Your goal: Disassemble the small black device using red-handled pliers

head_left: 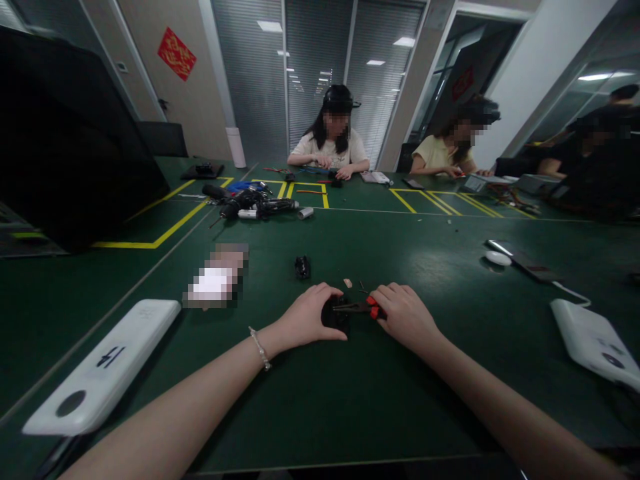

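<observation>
My left hand [311, 313] curves its thumb and fingers around a small black part [334, 319] on the green table; the part's kind is too dark to tell. In my right hand [406, 313] is a pair of pliers [354, 308] with red handles, its dark jaws pointing left and reaching the black part. Beyond my left hand lies another small black piece [303, 267]. A pale scrap [348, 283] and some thin dark bits rest just past the pliers.
A white power bank [107, 363] and a blurred phone [217, 277] lie left. Another white device [595, 337] and a cabled phone [525, 263] are right. Tools and cables [250, 200] are heaped farther back. Two people in headgear sit across the table [380, 400]; others are far right.
</observation>
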### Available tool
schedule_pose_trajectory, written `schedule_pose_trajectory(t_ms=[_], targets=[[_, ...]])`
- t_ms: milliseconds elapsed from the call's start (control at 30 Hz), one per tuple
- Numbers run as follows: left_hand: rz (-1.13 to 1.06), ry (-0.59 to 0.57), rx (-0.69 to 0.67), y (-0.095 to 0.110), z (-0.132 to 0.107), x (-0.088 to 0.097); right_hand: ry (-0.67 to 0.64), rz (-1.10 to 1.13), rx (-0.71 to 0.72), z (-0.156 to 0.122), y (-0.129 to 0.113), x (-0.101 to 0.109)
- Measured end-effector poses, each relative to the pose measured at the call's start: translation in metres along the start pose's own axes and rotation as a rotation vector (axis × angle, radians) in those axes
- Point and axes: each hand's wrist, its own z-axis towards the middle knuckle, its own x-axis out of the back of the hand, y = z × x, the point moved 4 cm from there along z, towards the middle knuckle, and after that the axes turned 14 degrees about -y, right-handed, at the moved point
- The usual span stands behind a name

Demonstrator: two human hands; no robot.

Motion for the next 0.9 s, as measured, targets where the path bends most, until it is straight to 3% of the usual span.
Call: schedule_pose_trajectory(t_ms=[900], targets=[[0.02, -0.004, 0.009, 0.003, -0.0001, 0.0011, 0.011, -0.028, 0.005, 0.0006, -0.0015, 0.0021]])
